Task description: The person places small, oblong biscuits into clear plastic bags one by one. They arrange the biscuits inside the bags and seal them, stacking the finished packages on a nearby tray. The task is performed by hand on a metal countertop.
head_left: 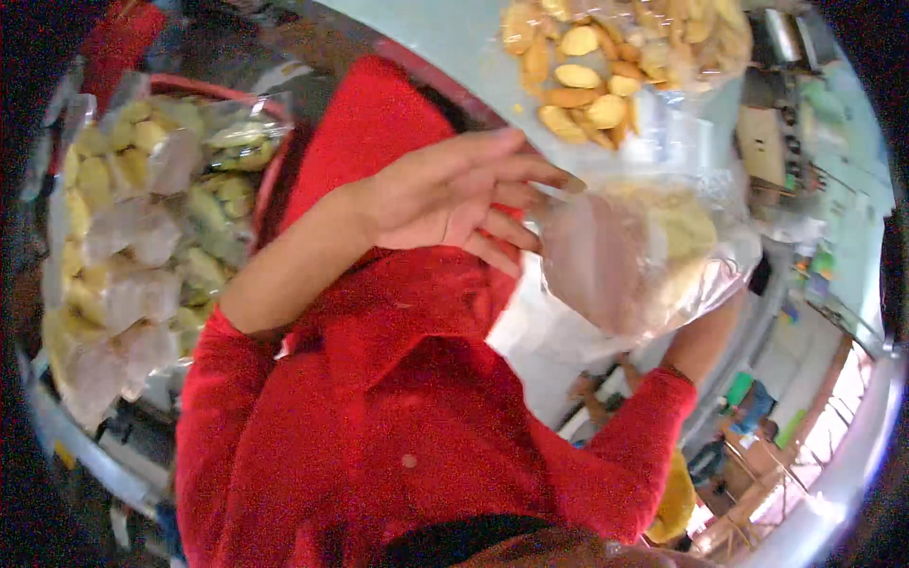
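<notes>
Watching remotely, I've got a clear plastic bag point(644, 256) right in the middle of the action, raised in front of the red shirt point(407, 407), just beside the slice pile point(587, 80) on the pale blue table point(464, 43). Pale, yellowish contents show through the film, too blurred for me to sort out. And look at the right forearm point(705, 336): it bends up from below and ends behind the bag, so I'd judge that side is bearing the weight. The right hand itself is hidden; I cannot tell how tightly it grips.

Over to the left hand point(454, 194): nicely open, palm turned partly up, fingers spread and slightly curled, gripping nothing that I can see. Its fingertips reach the bag's side, though touching or merely close, I can't say. That elbow is bent, the forearm slanting across the chest.

Further out, the pile lies inward from the table's dark red edge, partly loose, partly under clear film, probably kept within easy reach. Away to the left, filled bags point(142, 232) crowd a red-rimmed tub point(204, 88), perhaps contained there to stop them sliding.
</notes>
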Demonstrator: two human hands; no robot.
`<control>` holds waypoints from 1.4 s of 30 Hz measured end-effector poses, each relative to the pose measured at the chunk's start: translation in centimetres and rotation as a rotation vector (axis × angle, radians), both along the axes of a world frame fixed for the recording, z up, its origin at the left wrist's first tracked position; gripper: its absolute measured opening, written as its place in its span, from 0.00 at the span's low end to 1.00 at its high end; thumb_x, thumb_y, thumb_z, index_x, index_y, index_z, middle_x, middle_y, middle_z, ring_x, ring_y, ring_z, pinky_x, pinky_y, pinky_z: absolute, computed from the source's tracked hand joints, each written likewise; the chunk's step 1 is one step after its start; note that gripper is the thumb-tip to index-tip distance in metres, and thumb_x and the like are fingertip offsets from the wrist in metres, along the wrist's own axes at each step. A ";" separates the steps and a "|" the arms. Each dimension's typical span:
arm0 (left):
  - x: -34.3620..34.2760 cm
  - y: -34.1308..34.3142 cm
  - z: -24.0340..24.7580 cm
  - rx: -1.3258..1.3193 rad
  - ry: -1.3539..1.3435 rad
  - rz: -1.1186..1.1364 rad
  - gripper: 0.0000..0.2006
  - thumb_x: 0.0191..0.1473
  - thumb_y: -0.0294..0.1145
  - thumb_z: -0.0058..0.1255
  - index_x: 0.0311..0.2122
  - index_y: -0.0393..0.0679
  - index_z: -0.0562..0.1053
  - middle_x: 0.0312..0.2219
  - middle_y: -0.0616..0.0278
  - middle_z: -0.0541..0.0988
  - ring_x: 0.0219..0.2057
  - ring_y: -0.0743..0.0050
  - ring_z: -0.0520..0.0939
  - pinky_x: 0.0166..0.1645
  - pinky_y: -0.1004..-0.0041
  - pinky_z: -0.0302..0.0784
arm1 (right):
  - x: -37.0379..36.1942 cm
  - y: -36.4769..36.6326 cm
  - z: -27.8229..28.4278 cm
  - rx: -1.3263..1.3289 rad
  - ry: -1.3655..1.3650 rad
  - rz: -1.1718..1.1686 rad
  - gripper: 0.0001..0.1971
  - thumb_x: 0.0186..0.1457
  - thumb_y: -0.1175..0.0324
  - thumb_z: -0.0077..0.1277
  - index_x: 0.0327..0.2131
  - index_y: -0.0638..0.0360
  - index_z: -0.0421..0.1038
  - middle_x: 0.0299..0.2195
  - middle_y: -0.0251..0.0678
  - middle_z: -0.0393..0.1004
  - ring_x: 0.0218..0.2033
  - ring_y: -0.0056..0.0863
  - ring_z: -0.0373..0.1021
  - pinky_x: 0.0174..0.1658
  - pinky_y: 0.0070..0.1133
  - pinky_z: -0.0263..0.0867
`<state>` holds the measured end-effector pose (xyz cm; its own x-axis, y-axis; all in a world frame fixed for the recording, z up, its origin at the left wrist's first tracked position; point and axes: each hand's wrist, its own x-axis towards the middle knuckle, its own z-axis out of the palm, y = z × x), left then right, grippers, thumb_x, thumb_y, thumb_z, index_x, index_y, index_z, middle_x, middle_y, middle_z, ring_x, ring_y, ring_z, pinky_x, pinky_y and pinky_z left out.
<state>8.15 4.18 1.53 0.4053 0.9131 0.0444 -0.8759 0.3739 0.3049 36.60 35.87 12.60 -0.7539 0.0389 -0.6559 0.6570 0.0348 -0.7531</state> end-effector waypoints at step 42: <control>-8.8 -12.7 -13.3 -0.401 0.372 0.938 0.40 0.48 0.61 0.46 0.61 0.45 0.57 0.53 0.55 0.68 0.50 0.55 0.73 0.52 0.56 0.73 | 5.4 -15.1 -16.9 1.319 -0.133 -0.624 0.28 0.54 0.60 0.50 0.57 0.60 0.60 0.54 0.44 0.66 0.57 0.37 0.61 0.60 0.32 0.55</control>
